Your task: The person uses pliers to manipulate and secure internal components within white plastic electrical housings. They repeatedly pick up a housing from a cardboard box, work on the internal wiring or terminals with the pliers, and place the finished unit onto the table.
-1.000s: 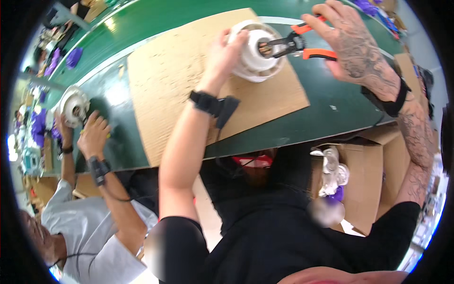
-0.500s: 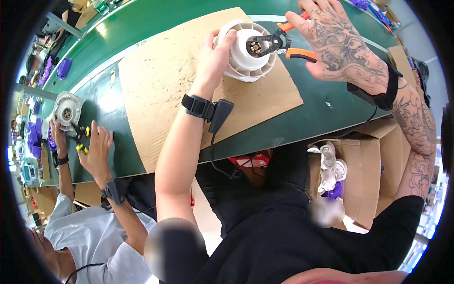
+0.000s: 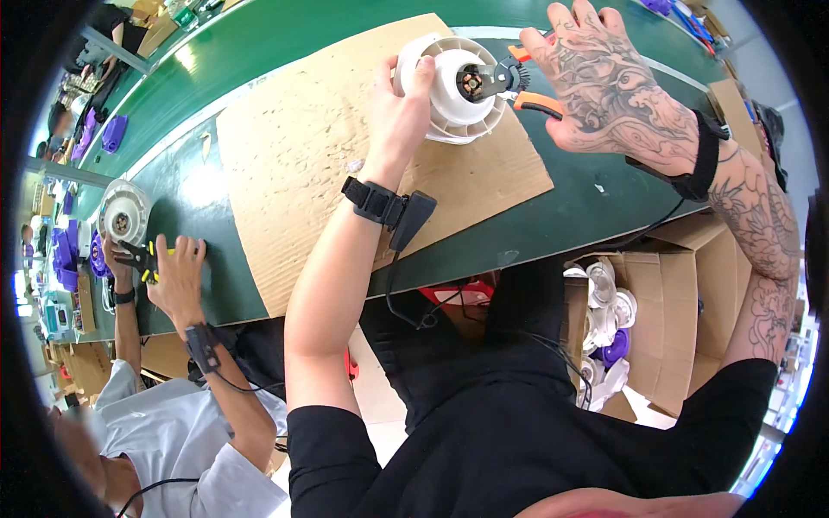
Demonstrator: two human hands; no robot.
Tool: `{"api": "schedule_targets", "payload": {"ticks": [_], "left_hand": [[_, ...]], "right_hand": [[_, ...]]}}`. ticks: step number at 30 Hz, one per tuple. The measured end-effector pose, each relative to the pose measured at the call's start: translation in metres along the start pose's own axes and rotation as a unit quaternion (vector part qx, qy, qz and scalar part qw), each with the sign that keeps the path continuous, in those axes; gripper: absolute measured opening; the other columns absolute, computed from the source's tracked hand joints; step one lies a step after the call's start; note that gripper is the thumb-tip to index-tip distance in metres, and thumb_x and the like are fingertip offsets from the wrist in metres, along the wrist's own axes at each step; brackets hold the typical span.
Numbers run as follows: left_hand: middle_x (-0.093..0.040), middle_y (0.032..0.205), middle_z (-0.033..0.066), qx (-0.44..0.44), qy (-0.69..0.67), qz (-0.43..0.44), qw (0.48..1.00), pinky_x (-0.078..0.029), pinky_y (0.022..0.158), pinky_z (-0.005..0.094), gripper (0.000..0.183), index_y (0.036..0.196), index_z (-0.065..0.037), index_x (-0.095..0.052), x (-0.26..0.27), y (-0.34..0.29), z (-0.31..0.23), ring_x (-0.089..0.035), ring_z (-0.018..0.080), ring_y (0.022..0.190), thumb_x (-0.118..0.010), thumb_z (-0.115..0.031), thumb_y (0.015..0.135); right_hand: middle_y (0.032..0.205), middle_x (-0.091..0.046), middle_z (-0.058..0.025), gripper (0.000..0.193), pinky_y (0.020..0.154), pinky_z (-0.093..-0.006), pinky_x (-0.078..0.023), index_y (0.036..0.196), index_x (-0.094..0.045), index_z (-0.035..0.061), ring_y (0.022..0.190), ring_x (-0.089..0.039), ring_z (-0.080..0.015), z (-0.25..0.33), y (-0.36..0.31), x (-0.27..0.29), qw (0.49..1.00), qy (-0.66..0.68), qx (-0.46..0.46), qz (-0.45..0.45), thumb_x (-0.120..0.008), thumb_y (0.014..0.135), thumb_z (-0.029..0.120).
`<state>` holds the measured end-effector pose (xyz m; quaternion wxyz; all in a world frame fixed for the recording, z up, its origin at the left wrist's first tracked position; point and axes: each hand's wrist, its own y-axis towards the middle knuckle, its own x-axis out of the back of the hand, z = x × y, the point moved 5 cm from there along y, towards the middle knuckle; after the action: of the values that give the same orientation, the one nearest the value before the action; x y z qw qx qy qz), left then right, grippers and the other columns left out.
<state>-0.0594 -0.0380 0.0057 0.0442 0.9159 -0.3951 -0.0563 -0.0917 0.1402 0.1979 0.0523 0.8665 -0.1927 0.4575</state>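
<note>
My left hand (image 3: 402, 108) grips the rim of a round white plastic housing (image 3: 459, 110), thumb on top. A dark recess with copper-coloured parts lies in the housing's raised middle. Closed around orange-handled pliers (image 3: 511, 78), my right hand (image 3: 604, 91) has its fingers over the upper handle and its thumb by the lower one. The black jaws reach into the recess; what their tips grip is too small to tell. The housing is held tilted over a cardboard sheet (image 3: 302, 164).
The cardboard lies on a green table (image 3: 186, 142). To the left, a co-worker holds yellow-and-black pliers (image 3: 142, 259) at a similar white housing (image 3: 125, 216). An open cardboard box (image 3: 661, 319) with white and purple plastic parts stands below the table's edge at right.
My right hand and the pliers have shifted slightly left, and the pliers' handles look closer together. The housing has turned a little. The co-worker's right hand and pliers have moved slightly nearer.
</note>
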Motion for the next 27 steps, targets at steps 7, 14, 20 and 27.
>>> {"api": "schedule_targets", "payload": {"ticks": [7, 14, 20, 27], "left_hand": [[-0.072, 0.117, 0.0214, -0.006, -0.008, -0.002, 1.0, -0.056, 0.09, 0.0359, 0.06, 0.13, 0.008, -0.059, -0.003, -0.002, -0.004, -0.07, 0.0257, 0.106, -0.071, -0.041, 0.098], [-0.074, 0.109, 0.017, -0.096, 0.049, -0.046, 0.993, -0.056, 0.086, 0.0353, 0.052, 0.124, 0.006, -0.064, -0.003, -0.013, -0.025, -0.07, 0.022, 0.099, -0.072, -0.039, 0.098], [-0.074, 0.111, 0.0221, -0.125, 0.091, -0.057, 0.986, -0.056, 0.089, 0.0392, 0.058, 0.126, 0.008, -0.061, -0.006, -0.012, -0.025, -0.072, 0.0293, 0.103, -0.074, -0.04, 0.095], [-0.075, 0.107, 0.0172, -0.154, 0.082, -0.075, 0.982, -0.056, 0.086, 0.0344, 0.05, 0.123, 0.007, -0.064, -0.011, -0.015, -0.031, -0.071, 0.0207, 0.098, -0.074, -0.035, 0.097]], "right_hand": [[0.096, -0.059, -0.0183, 0.06, 0.083, -0.0458, -0.04, 0.102, -0.062, 0.0007, 0.092, -0.056, -0.032, -0.01, 0.01, -0.038, 0.997, 0.021, 0.051, -0.055, -0.077, 0.062, 0.042], [0.098, -0.057, -0.0141, 0.065, 0.087, -0.0419, -0.041, 0.112, -0.055, 0.0019, 0.095, -0.057, -0.0306, -0.007, 0.002, -0.043, 0.989, 0.09, 0.054, -0.101, -0.082, 0.058, 0.026], [0.088, -0.058, -0.0159, 0.054, 0.08, -0.0434, -0.041, 0.095, -0.058, 0.0031, 0.082, -0.058, -0.0312, -0.012, -0.003, -0.051, 0.987, 0.083, 0.052, -0.13, -0.08, 0.058, 0.036], [0.084, -0.056, -0.0125, 0.052, 0.077, -0.041, -0.039, 0.093, -0.057, 0.0042, 0.078, -0.056, -0.0269, -0.008, -0.009, -0.05, 0.991, 0.031, 0.039, -0.127, -0.077, 0.054, 0.032]]}}
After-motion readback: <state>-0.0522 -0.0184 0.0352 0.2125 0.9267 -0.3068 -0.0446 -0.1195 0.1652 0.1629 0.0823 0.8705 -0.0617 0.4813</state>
